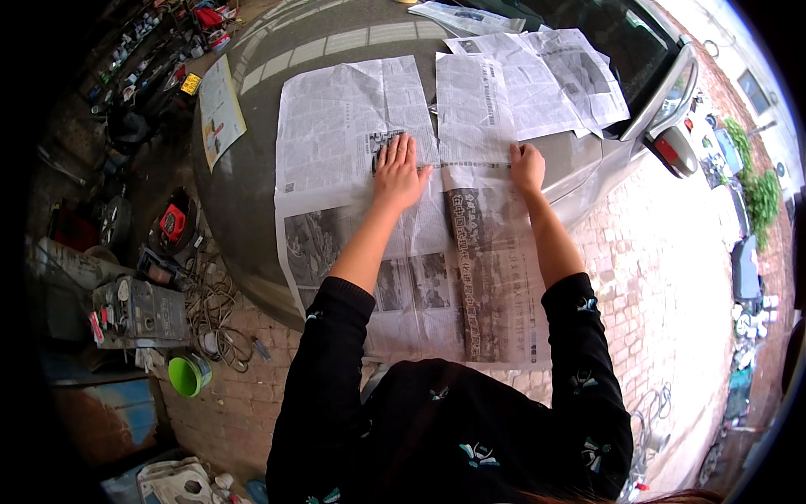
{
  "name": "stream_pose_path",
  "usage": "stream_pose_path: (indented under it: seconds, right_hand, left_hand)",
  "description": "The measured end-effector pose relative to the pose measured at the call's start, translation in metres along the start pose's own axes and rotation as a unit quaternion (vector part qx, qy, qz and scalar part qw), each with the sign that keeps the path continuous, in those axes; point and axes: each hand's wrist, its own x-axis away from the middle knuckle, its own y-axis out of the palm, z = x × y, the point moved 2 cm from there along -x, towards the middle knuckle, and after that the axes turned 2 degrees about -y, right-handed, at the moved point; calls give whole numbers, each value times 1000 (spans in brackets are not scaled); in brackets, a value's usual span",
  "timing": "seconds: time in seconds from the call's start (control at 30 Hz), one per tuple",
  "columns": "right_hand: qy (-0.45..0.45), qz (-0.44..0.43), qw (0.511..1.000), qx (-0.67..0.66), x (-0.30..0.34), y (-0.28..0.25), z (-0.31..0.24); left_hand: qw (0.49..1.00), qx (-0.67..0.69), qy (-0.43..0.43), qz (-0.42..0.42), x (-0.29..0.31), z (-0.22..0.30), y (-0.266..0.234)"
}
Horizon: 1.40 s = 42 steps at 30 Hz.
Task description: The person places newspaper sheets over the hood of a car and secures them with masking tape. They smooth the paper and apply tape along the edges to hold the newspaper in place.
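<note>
A large newspaper sheet (327,118) lies creased over the hood of a greyish-brown car (243,197), its near part hanging down over the front toward me. My left hand (401,175) rests flat on the sheet's upper middle, fingers stretched out and thumb apart. At the sheet's right edge my right hand (527,168) is closed, its curled fingers pinching the paper's margin. Just beyond that hand, more overlapping newspaper sheets (546,80) spread toward the windshield. A slit parts the top of the big sheet between my hands.
A yellow-edged printed sheet (220,118) sits on the hood's left side. The car's side mirror (674,153) sticks out at right. Left on the brick floor are a green bucket (189,375), coiled cables (220,315), a grey machine (143,311) and motorbikes (130,126).
</note>
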Motion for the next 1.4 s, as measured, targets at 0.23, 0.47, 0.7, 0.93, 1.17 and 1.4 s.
stream_pose_path:
  seconds: [0.23,0.47,0.7,0.93,1.17,1.4]
  right_hand:
    - [50,-39,996,-66,2,-13,6]
    - [14,-61,997,-34,2,-27,7]
    - [11,-39,999,-5,9,-35,-1]
    - [-11,-53,998,-11,21,-35,10]
    - [13,-22,999,-33,34,-32,23]
    - [150,-145,965,-159,40,-49,36]
  left_hand:
    - [1000,10,1,12,1,0,-1]
    - [995,1,50,82,21,17,-12]
    - [999,28,19,19,62,28,-7]
    - [999,33,18,25,65,29,-2]
    - [999,34,20,31,66,28,-5]
    - [996,47,33,67,66,27,-4]
